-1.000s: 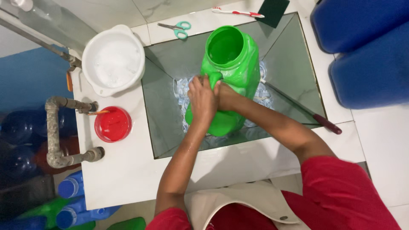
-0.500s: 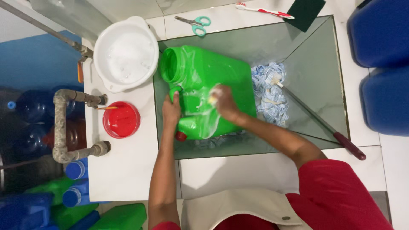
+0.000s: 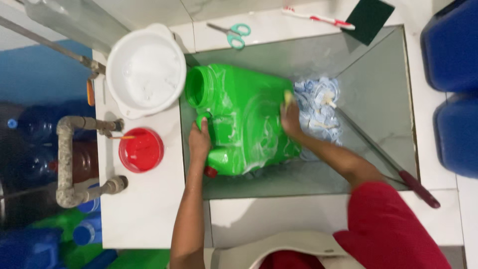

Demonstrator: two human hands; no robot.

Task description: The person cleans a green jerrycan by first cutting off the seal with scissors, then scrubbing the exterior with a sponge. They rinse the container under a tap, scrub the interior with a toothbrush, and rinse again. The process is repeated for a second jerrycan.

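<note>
Change: jug [image 3: 244, 119] rolled further onto its side since half a second back, mouth now toward the white basin; scrubbing hand shifted from mid-body toward the base end.
Meaning: judged as washing carried along to a fresh stretch of the soapy flank.
Jug: large, green, plastic, lying sideways in the sunken sink [image 3: 378, 99], suds streaked across it, small red cap at its lower corner.
Left hand [image 3: 200, 140]: fingers curled around the jug handle near the neck, steadying.
Right hand [image 3: 290, 118]: fingers pressed together on a small yellow sponge [image 3: 288, 96] against the jug; grip itself partly hidden.
Peeled labels: heap of pale blue-and-white scraps [image 3: 318, 109] in the sink just beyond the right hand.
Basin: round, white, foamy water [image 3: 145, 69], on the counter left of the sink.
Red lid: round, shallow [image 3: 141, 149], below the basin.
Back ledge: teal-handled scissors [image 3: 234, 34], red-and-white toothbrush [image 3: 318, 18], dark green scouring pad [image 3: 369, 15].
Right side: two big blue drums [image 3: 450, 89].
Long brush: dark rod with maroon handle [image 3: 419, 188], slanting across the sink corner.
</note>
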